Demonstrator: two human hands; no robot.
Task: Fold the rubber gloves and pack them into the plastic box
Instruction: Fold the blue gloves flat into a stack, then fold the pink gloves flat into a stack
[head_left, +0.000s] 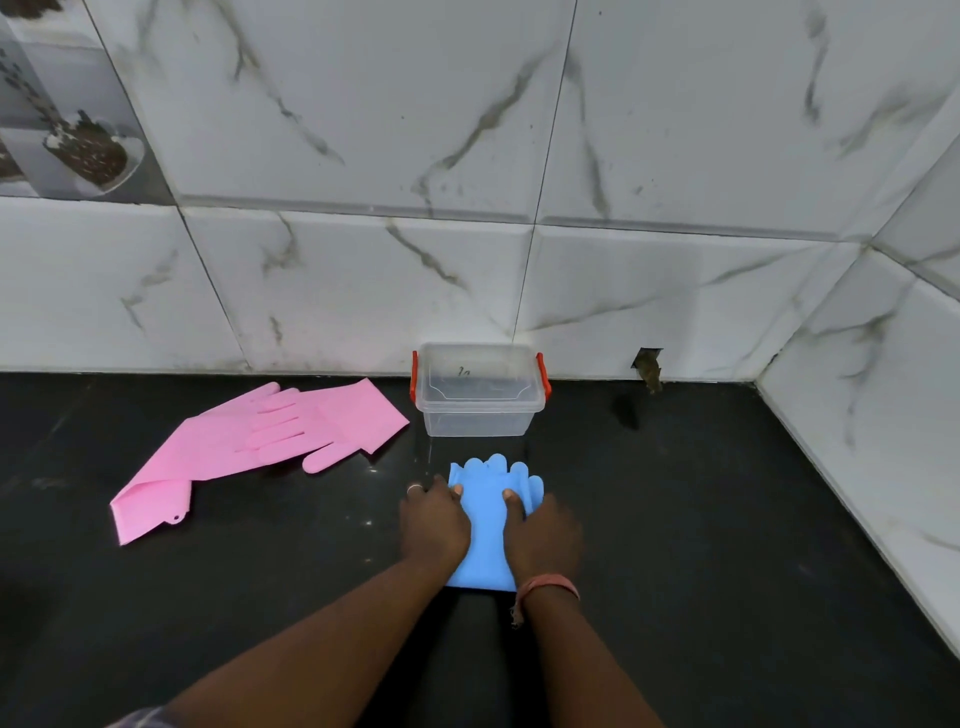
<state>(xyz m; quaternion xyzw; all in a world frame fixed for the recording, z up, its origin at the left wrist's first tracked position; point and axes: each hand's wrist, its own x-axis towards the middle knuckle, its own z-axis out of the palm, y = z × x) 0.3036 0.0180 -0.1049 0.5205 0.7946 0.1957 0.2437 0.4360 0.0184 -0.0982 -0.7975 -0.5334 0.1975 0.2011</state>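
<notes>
Now my left hand (434, 519) and right hand (543, 530) grip the blue gloves (491, 512) on the dark surface (727, 519) before the plastic box (480, 389); I should crease evenly.

Even, fairly bright light falls from above, leaving the marble-patterned wall tiles (363, 130) pale and the black countertop (701, 519) dark, with small specular glints near frame centre. Shadows are soft and faint. Wide-angle distortion bends tile lines toward the edges, and the lower corners look slightly blurred.
</notes>
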